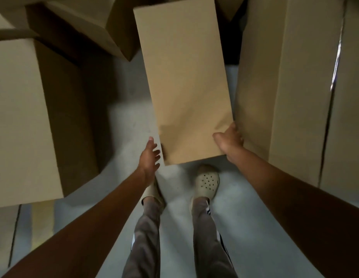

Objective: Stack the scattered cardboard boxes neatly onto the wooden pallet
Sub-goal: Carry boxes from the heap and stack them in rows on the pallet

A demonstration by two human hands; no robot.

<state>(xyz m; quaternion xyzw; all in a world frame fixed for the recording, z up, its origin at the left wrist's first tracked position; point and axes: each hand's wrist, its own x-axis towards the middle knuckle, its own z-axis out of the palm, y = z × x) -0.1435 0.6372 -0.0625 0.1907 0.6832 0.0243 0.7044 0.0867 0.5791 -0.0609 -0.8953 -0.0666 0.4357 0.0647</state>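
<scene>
A long, narrow cardboard box [182,77] stands in front of me in the middle of the view, its near end above my feet. My right hand [228,141] grips its near right corner, thumb on the top face and fingers hidden round the side. My left hand [150,155] is at the box's near left corner with fingers straight and spread, just touching or just short of the edge. The pallet is not in sight.
A large cardboard box [20,117] stands close on my left. A tall box [295,77] with a taped seam rises on my right. More boxes [80,23] are piled at the back left. Grey floor [245,217] lies underfoot, with my two feet below the held box.
</scene>
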